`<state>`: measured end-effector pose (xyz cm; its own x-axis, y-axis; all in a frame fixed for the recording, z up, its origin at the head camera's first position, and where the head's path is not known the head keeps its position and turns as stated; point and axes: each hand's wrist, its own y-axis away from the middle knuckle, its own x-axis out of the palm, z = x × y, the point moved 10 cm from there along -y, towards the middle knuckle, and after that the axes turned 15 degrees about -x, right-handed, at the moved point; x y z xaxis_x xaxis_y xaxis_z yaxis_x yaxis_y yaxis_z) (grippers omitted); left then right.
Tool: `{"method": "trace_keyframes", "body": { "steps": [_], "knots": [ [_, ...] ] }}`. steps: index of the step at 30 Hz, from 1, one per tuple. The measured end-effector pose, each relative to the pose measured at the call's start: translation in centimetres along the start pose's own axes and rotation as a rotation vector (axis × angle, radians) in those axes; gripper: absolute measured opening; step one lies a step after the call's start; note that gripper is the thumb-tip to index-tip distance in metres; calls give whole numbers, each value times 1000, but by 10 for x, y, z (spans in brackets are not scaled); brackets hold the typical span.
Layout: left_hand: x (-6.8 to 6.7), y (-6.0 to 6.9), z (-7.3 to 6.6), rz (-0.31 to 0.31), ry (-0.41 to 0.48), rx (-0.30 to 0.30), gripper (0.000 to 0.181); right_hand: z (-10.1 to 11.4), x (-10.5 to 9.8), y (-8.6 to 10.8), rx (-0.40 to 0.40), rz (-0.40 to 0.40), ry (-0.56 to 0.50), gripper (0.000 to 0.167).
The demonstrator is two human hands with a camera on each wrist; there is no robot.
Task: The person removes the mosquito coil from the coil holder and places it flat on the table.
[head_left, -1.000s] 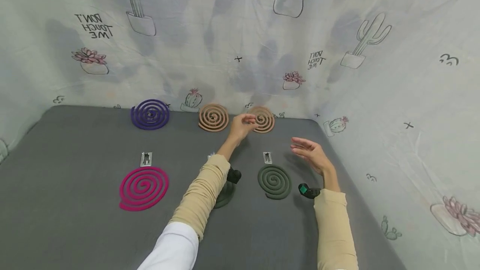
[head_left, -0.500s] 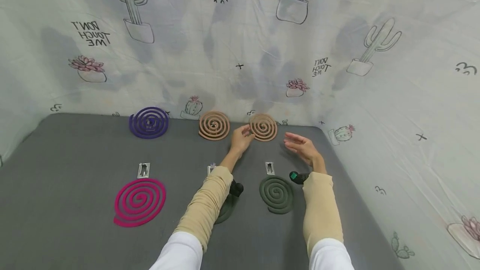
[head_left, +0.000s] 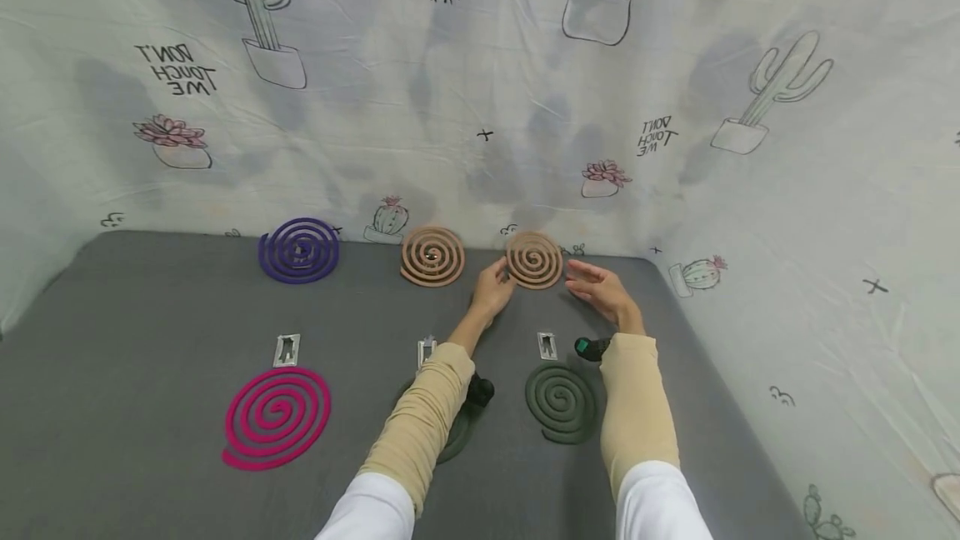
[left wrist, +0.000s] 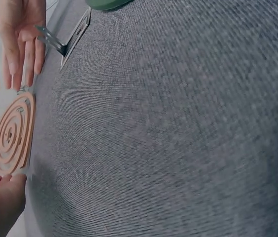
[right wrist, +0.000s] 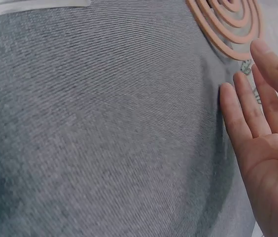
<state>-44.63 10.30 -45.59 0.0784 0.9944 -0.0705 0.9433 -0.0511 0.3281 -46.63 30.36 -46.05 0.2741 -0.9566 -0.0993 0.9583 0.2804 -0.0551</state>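
Lining up the flat tan spiral coil (head_left: pixel 534 259) toward the right of the grey cloth-covered table's (head_left: pixel 150 357) far edge seems the step in hand: the left hand (head_left: pixel 493 290), thumb and fingers parted, is at its left rim (touching or not, I can't tell), the right hand (head_left: pixel 604 293), fingers straight, just beside its right. The next move probably calls for a light nudge. Counted: that and a second tan coil (head_left: pixel 432 256), two dark green spiral coils (head_left: pixel 561 396), one purple spiral coil (head_left: pixel 299 251), one bright pink spiral coil (head_left: pixel 277 415), three small loose silver metal stands (head_left: pixel 278 351).

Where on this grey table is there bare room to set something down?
The table is bare left of the pink coil, and in a smaller gap between that coil and the left sleeve. It is crowded near the far right corner, where the left hand and right hand flank a tan coil.
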Motion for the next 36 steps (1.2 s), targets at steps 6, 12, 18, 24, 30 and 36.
{"method": "trace_keyframes", "body": {
  "steps": [6, 12, 18, 24, 30, 36],
  "knots": [
    [7, -5, 3, 34, 0, -33, 54, -5, 5, -9, 11, 18, 80, 60],
    [10, -6, 6, 47, -5, -33, 55, -8, 11, -13, 3, -10, 24, 61],
    [14, -6, 6, 81, 37, -19, 54, -2, 9, -13, -36, -64, 76, 60],
    [13, -5, 5, 46, 6, -35, 51, 6, 6, -17, -78, -144, 216, 56],
    [13, -3, 4, 33, -14, -38, 49, 7, 2, -17, -66, -197, 273, 54],
    [13, -2, 0, 49, -17, -13, 47, 5, 0, -17, -69, -216, 281, 54]
  ]
}}
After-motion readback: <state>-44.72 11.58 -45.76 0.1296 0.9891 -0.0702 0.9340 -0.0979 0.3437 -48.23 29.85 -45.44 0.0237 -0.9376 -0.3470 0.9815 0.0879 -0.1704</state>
